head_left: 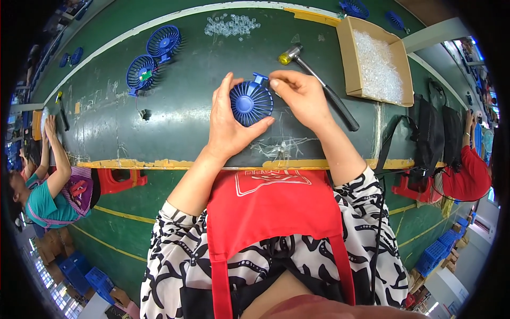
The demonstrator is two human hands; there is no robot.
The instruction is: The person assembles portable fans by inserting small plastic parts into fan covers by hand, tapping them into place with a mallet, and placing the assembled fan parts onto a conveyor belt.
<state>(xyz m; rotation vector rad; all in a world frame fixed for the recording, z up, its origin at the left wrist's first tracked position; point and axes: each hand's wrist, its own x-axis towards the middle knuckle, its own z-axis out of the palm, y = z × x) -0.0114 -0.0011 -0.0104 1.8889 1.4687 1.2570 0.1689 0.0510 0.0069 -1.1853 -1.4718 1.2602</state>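
While my left hand (222,125) was cupped round the round blue fan housing (245,103), fingers along its left side and thumb at its lower right rim, my right hand (304,95) had thumb and forefinger drawn together beside the bracket (260,78) at its top. I could not tell whether a small part was between those fingertips. The housing was over the middle of the counter (180,127), ribbed grille upward.

Risks noted: if my left thumb slipped, the housing could turn under a sideways push and spoil the alignment at the bracket. Anything small in the right fingertips could drop, being largely hidden by them. The mallet (340,108) lay just beyond my right hand, its handle slanting toward my forearm; an outward swing could knock it.

Edges and room: the yellow front edge (159,164) ran below my wrists, nearer to me than the housing. On the right, the mallet and the cardboard box (348,58) of clear plastic pieces (378,66) limited travel. More room lay leftward, up to a wire lead (142,113) that might snag; beyond the housing, a loose clear pile (232,25) could scatter if brushed.
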